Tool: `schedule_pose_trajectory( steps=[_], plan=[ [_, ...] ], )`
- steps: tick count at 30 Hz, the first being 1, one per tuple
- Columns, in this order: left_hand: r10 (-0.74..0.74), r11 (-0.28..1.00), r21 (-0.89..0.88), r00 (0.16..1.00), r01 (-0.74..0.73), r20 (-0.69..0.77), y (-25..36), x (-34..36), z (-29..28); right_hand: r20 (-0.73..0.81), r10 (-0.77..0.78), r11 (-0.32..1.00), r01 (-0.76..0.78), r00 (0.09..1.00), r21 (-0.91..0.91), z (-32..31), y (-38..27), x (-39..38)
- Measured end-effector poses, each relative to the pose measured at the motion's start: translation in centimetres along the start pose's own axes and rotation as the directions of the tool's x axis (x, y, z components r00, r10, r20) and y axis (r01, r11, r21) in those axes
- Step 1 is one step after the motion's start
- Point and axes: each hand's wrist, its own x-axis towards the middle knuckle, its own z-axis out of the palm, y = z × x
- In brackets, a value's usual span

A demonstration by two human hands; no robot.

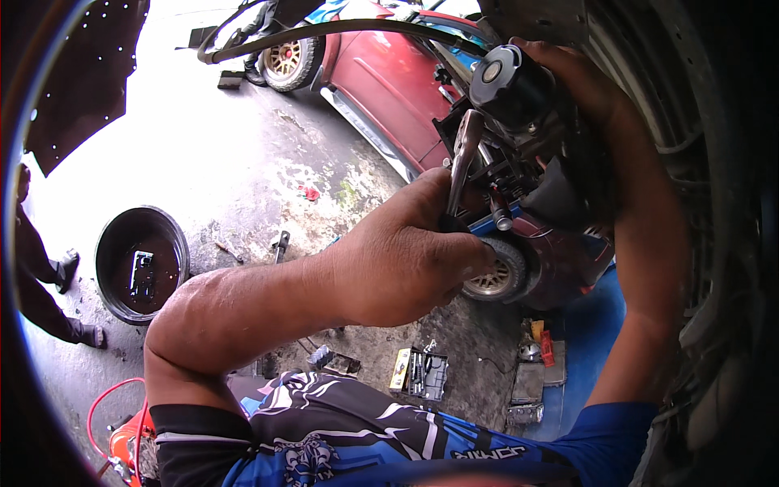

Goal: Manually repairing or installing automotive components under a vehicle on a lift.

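Note:
My left hand (410,256) is closed around the handle of a metal ratchet wrench (462,158). The wrench's head points up and sits beside a bracketed assembly. On top of that assembly is a black cylindrical part (519,93) with a round, light-coloured centre on its end. My right hand (572,73) reaches up along the far right and wraps behind this cylinder; one finger shows at its upper edge, while the others are hidden. Below the cylinder are a small metal cylinder (502,217) and a dark, smooth cover (556,195). What the wrench head engages cannot be made out.
A black hose (341,27) arches across the top. Dark vehicle bodywork (690,203) lines the right. A red vehicle (385,85) stands beyond. On the floor are a black basin (101,260), an open toolbox (434,377) and metal parts (527,381). Another person's legs (40,284) show at left.

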Motion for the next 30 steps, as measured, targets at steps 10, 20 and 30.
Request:
schedule_pose_trajectory(
  steps=[10,20,30],
  plan=[
    [0.268,0.718,0.688,0.953,-0.102,-0.139,-4.2,1.4,-1.4,0.052,-0.076,0.997,0.077,0.996,-0.018,0.0,-0.7,-0.2],
    [0.261,0.702,0.704,0.958,-0.107,-0.114,-4.7,1.8,-2.4,0.116,-0.014,0.992,-0.001,0.993,0.125,-0.9,0.1,0.0],
    [0.425,0.556,0.8,0.904,-0.227,-0.039,-5.3,2.2,-3.5,0.027,0.03,0.976,-0.036,0.999,0.214,-0.7,-0.7,-0.4]
  ],
)
